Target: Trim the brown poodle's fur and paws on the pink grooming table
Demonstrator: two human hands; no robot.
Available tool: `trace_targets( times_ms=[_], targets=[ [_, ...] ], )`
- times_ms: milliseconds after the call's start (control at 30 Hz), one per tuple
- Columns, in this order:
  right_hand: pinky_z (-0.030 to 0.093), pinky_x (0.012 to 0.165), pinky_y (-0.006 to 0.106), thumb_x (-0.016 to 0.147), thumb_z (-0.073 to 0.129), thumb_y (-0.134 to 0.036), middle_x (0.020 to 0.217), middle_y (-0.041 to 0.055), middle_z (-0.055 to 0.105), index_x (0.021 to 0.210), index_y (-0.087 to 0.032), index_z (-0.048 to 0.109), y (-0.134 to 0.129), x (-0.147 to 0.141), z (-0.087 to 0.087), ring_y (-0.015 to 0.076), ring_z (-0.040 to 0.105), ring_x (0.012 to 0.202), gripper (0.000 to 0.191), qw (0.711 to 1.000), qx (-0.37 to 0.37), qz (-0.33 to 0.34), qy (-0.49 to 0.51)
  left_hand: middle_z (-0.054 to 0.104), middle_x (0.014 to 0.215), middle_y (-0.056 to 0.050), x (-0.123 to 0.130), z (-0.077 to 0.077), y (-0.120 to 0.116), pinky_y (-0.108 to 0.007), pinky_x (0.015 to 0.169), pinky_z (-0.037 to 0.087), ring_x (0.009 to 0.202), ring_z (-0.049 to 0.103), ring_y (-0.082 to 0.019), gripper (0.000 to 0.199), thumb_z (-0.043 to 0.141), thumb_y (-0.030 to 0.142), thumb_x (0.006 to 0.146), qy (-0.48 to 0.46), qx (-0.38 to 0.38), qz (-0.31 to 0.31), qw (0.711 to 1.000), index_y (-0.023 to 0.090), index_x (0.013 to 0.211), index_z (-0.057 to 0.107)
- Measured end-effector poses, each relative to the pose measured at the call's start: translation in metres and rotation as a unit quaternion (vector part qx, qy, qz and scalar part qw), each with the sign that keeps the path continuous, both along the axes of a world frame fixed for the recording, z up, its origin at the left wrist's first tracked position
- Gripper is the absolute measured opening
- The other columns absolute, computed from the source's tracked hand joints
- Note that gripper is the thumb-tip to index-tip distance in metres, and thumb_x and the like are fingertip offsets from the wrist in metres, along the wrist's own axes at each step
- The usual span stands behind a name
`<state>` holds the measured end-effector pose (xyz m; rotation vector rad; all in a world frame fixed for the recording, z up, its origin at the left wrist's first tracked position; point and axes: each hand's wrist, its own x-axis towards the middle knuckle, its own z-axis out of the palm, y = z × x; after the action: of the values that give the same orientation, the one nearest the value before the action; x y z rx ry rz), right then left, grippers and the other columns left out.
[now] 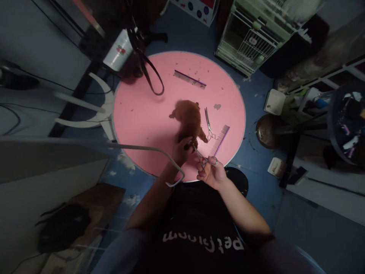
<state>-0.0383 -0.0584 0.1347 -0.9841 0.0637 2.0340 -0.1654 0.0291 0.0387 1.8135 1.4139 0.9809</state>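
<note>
A small brown curly-coated dog [189, 116] stands on a round pink grooming table [137, 114]. At its near end, my left hand [181, 151] is closed on the dog; which body part it grips I cannot tell. My right hand [212, 174] has its fingers through the rings of a pair of scissors [200, 153]. Their blades point toward the dog beside my left hand. To the dog's right lie curved scissors [209, 123] and a purple-backed comb [221, 140]. Another purple-backed comb [189, 79] lies toward the far side of the table.
A bent metal arm [142, 146] reaches in from the left, above my left forearm. A black strap loop [155, 85] hangs over the table's far left. A pale green wire cage [251, 42] stands behind at right. A round dark tray [349, 125] with small items is at far right.
</note>
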Motion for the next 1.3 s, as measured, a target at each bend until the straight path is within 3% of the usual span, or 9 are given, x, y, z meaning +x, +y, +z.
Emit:
trace_targets(
  times_ms=[167, 400, 600, 833, 1133, 1300],
  targets=[
    [0.044, 0.055, 0.025, 0.073, 0.069, -0.042, 0.065, -0.0042, 0.058, 0.096, -0.017, 0.066, -0.0022, -0.0002, 0.0008, 0.0072, 0.042, 0.047, 0.034, 1.0, -0.01, -0.002, -0.022, 0.06, 0.118, -0.012, 0.0006, -0.0014, -0.0011, -0.036, 0.096, 0.053, 0.108, 0.061, -0.024, 0.032, 0.067, 0.012, 0.07, 0.01, -0.004, 0.01, 1.0, 0.019, 0.101, 0.071],
    [0.045, 0.054, 0.026, 0.072, 0.069, -0.047, 0.062, -0.0059, 0.052, 0.095, -0.021, 0.066, -0.0101, 0.0001, 0.0053, 0.0072, 0.033, 0.045, 0.034, 0.999, 0.021, 0.02, -0.038, 0.058, 0.119, -0.013, 0.0006, 0.0003, -0.0006, -0.039, 0.092, 0.055, 0.105, 0.062, -0.025, 0.026, 0.068, 0.016, 0.073, -0.01, -0.021, 0.008, 1.0, 0.018, 0.099, 0.071],
    [0.042, 0.053, 0.027, 0.069, 0.063, -0.055, 0.062, -0.0033, 0.055, 0.086, -0.018, 0.065, -0.0039, 0.0033, 0.0007, 0.0091, 0.039, 0.046, 0.04, 1.0, 0.001, 0.009, -0.005, 0.06, 0.115, -0.012, 0.0029, 0.0018, -0.0015, -0.038, 0.092, 0.056, 0.104, 0.063, -0.024, 0.027, 0.067, 0.013, 0.073, -0.008, 0.007, 0.013, 1.0, 0.018, 0.099, 0.072],
    [0.041, 0.055, 0.026, 0.075, 0.065, -0.042, 0.064, -0.0041, 0.055, 0.094, -0.019, 0.066, -0.0018, 0.0021, -0.0015, 0.0078, 0.038, 0.047, 0.029, 0.999, -0.016, 0.005, -0.036, 0.059, 0.116, -0.013, 0.0027, -0.0022, -0.002, -0.04, 0.095, 0.054, 0.105, 0.062, -0.025, 0.03, 0.067, 0.01, 0.07, -0.014, 0.041, 0.011, 0.999, 0.015, 0.099, 0.072],
    [0.041, 0.053, 0.025, 0.066, 0.074, -0.048, 0.062, -0.0064, 0.053, 0.096, -0.02, 0.067, -0.0072, 0.0071, 0.0036, 0.0059, 0.035, 0.045, 0.042, 0.996, 0.035, -0.016, -0.076, 0.057, 0.122, -0.016, 0.0029, 0.001, -0.001, -0.04, 0.099, 0.052, 0.113, 0.06, -0.026, 0.025, 0.068, 0.019, 0.075, -0.001, -0.001, 0.012, 1.0, 0.015, 0.099, 0.072],
    [0.044, 0.055, 0.029, 0.069, 0.064, -0.056, 0.062, -0.0039, 0.055, 0.089, -0.02, 0.063, -0.0059, 0.0084, 0.0015, 0.0091, 0.04, 0.047, 0.041, 0.999, 0.018, 0.022, -0.026, 0.058, 0.12, -0.015, 0.0036, 0.0014, -0.0012, -0.04, 0.097, 0.053, 0.108, 0.062, -0.025, 0.023, 0.067, 0.02, 0.076, -0.009, -0.001, 0.009, 1.0, 0.017, 0.098, 0.072]
  ],
)
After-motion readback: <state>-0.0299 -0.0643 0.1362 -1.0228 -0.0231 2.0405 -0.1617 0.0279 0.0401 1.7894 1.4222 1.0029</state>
